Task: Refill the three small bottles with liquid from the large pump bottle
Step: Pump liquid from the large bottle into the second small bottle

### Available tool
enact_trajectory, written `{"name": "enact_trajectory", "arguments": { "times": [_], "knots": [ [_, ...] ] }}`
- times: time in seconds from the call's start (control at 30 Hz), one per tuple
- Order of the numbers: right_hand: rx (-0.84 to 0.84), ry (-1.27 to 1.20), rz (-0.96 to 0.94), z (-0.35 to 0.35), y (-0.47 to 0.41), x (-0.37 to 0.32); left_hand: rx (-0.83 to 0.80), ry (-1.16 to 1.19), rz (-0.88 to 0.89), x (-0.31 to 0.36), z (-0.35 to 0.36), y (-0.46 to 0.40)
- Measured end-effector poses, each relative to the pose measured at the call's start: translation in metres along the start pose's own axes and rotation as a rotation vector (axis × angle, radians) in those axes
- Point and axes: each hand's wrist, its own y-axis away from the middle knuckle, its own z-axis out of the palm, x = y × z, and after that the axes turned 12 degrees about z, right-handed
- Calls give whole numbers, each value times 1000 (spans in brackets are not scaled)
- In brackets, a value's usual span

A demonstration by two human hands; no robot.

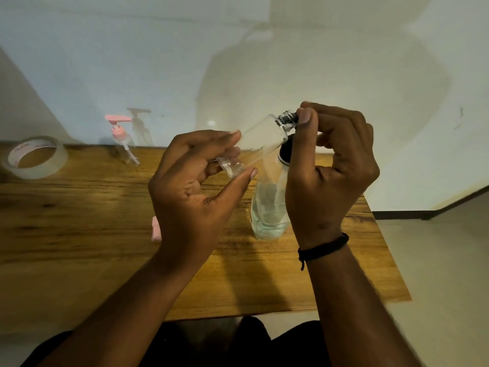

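We see a small clear bottle (262,140) held in the air above the wooden table (79,234), tilted so its threaded neck points toward two o'clock and its base toward eight o'clock. The left hand (193,189) grips the base end, thumb beneath and fingers curled over the top. The right hand (330,170) pinches the dark cap (288,118) at the neck between thumb and forefinger, the other fingers curled behind. Whether any liquid sits inside this bottle we cannot tell.

Directly below it, at six o'clock from the neck, stands the large pump bottle (268,207) on the table, its clear body showing pale liquid in the lower part and a black collar near the top; the right palm hides its pump head. A black cord bracelet (324,247) circles the right wrist.

Well away at ten o'clock, near the table's far edge against the wall (317,62), stands a small bottle with a pink pump (123,141), upright. Farther out at nine o'clock, by the left edge, lies a roll of clear tape (37,157), flat on the wood. A small pink object (155,229) peeks out just beside the left wrist at eight o'clock; what it is we cannot tell.
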Motion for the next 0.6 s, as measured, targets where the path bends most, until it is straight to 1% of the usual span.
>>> {"name": "enact_trajectory", "arguments": {
  "times": [0.2,0.37,0.6],
  "knots": [
    [11,-14,-1,1,3,0,12,15,-32,-3,0,2],
    [30,-39,11,1,8,6,53,55,-95,-1,1,5],
    [21,-20,8,0,9,6,47,49,-81,-1,0,4]
  ]
}}
